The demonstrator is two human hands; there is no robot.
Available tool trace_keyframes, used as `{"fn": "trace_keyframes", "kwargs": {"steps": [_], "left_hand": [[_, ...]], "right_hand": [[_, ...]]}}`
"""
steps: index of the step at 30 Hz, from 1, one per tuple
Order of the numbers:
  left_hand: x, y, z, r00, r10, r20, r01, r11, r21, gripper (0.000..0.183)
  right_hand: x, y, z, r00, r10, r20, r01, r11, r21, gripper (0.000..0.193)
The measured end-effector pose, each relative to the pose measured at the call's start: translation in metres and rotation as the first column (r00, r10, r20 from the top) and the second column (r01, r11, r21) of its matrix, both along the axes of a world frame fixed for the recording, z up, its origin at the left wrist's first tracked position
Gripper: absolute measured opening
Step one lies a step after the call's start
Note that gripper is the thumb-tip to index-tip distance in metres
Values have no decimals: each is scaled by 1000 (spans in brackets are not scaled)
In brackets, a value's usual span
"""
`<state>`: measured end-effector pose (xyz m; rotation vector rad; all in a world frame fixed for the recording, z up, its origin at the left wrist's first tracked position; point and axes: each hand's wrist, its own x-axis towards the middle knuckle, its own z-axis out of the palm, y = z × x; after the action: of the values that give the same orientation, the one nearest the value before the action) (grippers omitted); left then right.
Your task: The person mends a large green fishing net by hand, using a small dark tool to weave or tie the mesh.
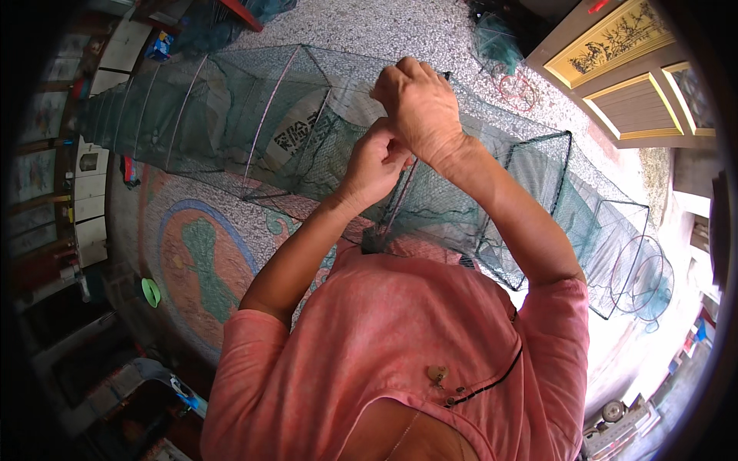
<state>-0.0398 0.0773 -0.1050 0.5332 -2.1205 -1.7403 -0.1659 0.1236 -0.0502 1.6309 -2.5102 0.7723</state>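
A long green mesh fish trap with rectangular rod frames stretches across in front of me from left to right. My right hand is above its middle, wrist bent and fingers curled downward. Just below and to the left of it, my left hand has thumb and fingers drawn together. The two hands nearly meet beside one of the frame rods. Whatever the fingertips pinch is too small or hidden to make out.
Pale printed sacking shows through the mesh. Beneath lies a pebbled floor with a coloured round pattern. A panelled wooden door stands at the far right. Hoops with netting lie at the trap's right end; more netting lies beyond.
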Motion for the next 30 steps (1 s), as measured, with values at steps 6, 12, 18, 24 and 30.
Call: {"fn": "trace_keyframes", "kwargs": {"steps": [6, 12, 18, 24, 30], "left_hand": [[-6, 14, 11, 999, -11, -38, 3, 979, -202, 63], [-11, 13, 26, 990, -120, -79, 103, 976, -192, 53], [-11, -3, 30, 992, -89, -92, 93, 995, 34, 15], [-2, -8, 39, 982, -188, -29, 167, 926, -337, 6], [5, -3, 36, 979, -199, -53, 160, 899, -408, 9]], "right_hand": [[-25, -1, 54, 828, 226, 513, 116, 826, -551, 11], [-23, 21, 67, 769, 440, 464, 110, 624, -774, 13], [-36, 72, 67, 902, 149, 406, -22, 953, -301, 11], [-28, 105, 32, 964, -95, 249, 85, 995, 53, 3], [-12, 111, 8, 982, -106, 155, 85, 987, 133, 3]]}}
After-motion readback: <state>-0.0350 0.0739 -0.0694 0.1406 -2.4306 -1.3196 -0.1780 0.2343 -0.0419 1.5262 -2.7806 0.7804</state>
